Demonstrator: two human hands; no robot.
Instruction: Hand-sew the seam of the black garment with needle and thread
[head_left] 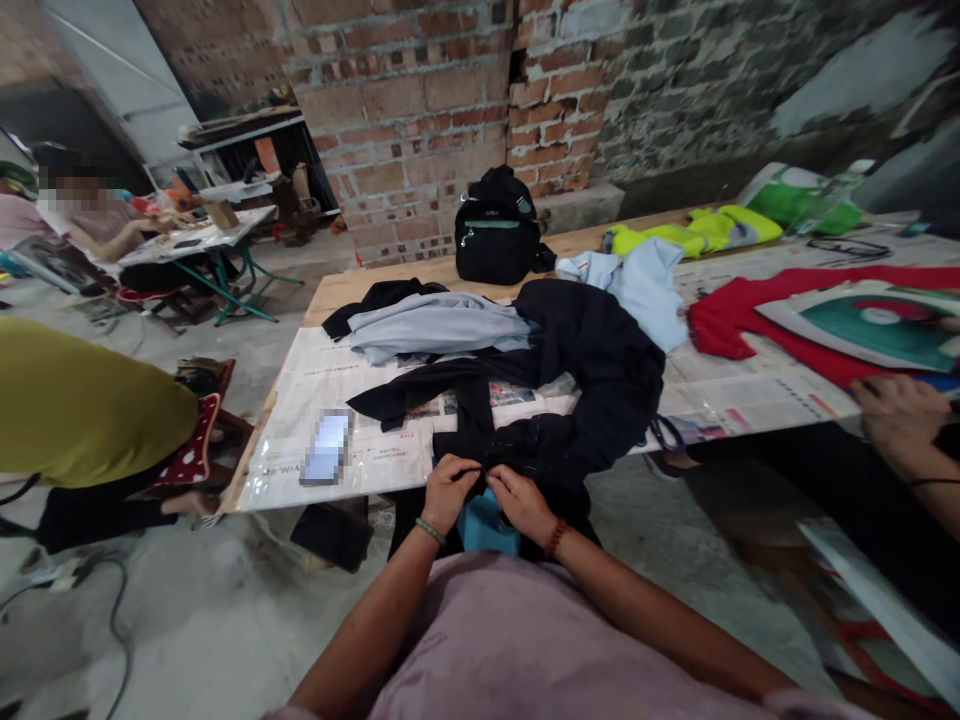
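At the table's near edge, my left hand and my right hand are close together, fingertips pinched on a dark garment. The exact bit of cloth between the fingers is too small to make out. This black garment spreads from my hands up across the table in a curve. A light grey piece of cloth lies at its far left part. Below my hands, at my lap, a blue object shows partly. Left of the garment a phone with a lit screen lies on the table.
A black backpack stands at the table's back edge. Light blue and yellow clothes lie right of it. A co-worker's hand rests beside an iron on a red garment. People sit at the left.
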